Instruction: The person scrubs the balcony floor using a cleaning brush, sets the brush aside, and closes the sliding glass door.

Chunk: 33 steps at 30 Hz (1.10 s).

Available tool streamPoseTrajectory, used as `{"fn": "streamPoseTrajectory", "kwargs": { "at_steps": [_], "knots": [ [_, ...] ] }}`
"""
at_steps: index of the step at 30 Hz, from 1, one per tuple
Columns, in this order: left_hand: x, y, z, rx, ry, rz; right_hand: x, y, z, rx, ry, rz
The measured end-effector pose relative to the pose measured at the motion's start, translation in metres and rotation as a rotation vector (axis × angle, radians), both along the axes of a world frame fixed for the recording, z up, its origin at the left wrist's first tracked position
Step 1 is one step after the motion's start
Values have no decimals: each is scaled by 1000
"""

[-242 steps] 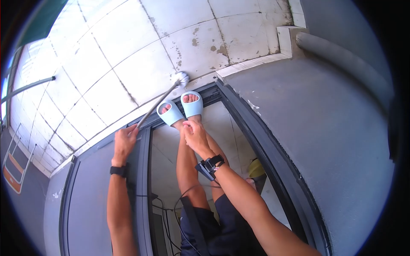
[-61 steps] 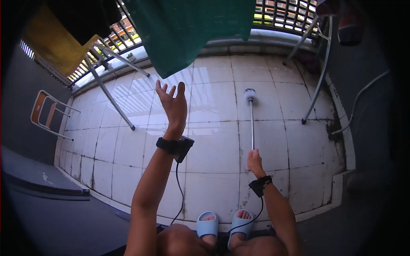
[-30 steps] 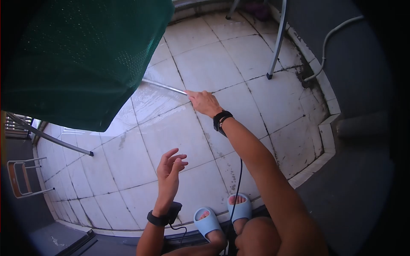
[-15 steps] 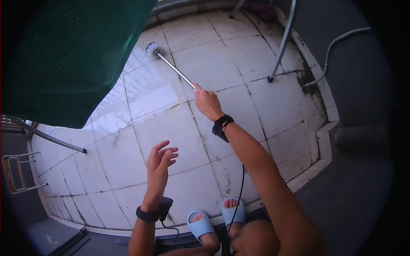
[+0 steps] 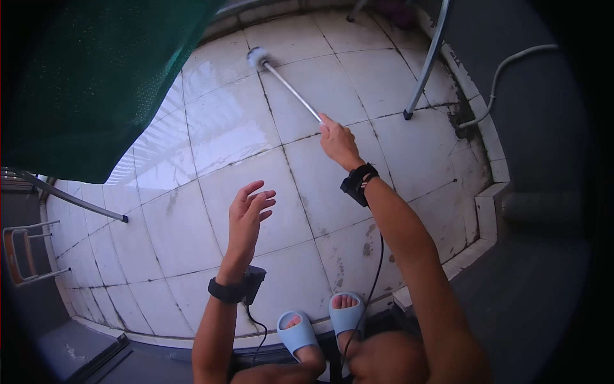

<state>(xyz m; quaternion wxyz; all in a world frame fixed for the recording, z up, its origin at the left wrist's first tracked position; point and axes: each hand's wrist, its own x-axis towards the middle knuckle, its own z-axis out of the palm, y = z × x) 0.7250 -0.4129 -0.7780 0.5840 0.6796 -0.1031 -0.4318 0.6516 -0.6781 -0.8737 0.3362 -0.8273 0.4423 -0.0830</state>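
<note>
My right hand [image 5: 340, 144] is wrapped round the silver handle of a round-headed scrubbing brush [image 5: 291, 91]. Its white bristled head [image 5: 258, 57] rests on the tiled floor [image 5: 256, 237], at the upper middle of the view, and looks slightly blurred. My left hand [image 5: 249, 211] hovers over the tiles with its fingers apart and nothing in them. Each wrist wears a black strap with a small device and a cable. Left of the brush head, a wet patch [image 5: 224, 134] shines on the floor.
A green sheet [image 5: 96, 83] hangs at the upper left. Metal legs [image 5: 427, 64] stand on the floor to the right and left [image 5: 80, 198]. A small chair [image 5: 32, 253] is at the far left. A grey hose [image 5: 495, 83] runs along the right wall. My feet wear light blue slides [image 5: 297, 333].
My right hand and the brush have moved to the right and a little farther away. My left hand has shifted slightly up and right, still open.
</note>
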Motion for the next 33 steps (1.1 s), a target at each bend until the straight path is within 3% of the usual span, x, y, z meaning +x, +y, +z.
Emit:
{"fn": "streamPoseTrajectory", "kwargs": {
  "at_steps": [2,5,8,12,14,17,19,21,22,25,28,32,33],
  "knots": [
    [0,2,0,-3,-6,20,4,-22,-11,16,-97,-197],
    [2,3,-1,-13,24,31,15,-2,-7,3,-157,-242],
    [1,0,-1,-33,28,23,-1,36,2,7,34,208],
    [-1,2,-6,6,-115,-11,-14,25,4,18,16,207],
    [-5,8,-6,11,-209,-19,-12,29,-2,-14,-104,-3],
    [-17,6,2,16,-664,-175,-44,71,56,-24,-67,45],
    [-23,1,16,-26,-716,-222,-62,88,94,-45,-74,110],
    [-34,-3,31,-114,-783,-314,-77,106,133,394,-270,-54],
    [-43,-3,40,-111,-773,-306,-87,117,139,395,-259,-48],
    [-60,-5,52,-313,-799,-341,-99,144,148,2,-627,63],
    [-79,-3,62,-346,-909,-378,-111,157,161,-438,-543,284],
    [-102,3,82,-559,-715,-192,-116,170,191,-654,-321,378],
    [-104,6,90,-544,-713,-176,-110,176,179,-476,-567,326]
  ]
}}
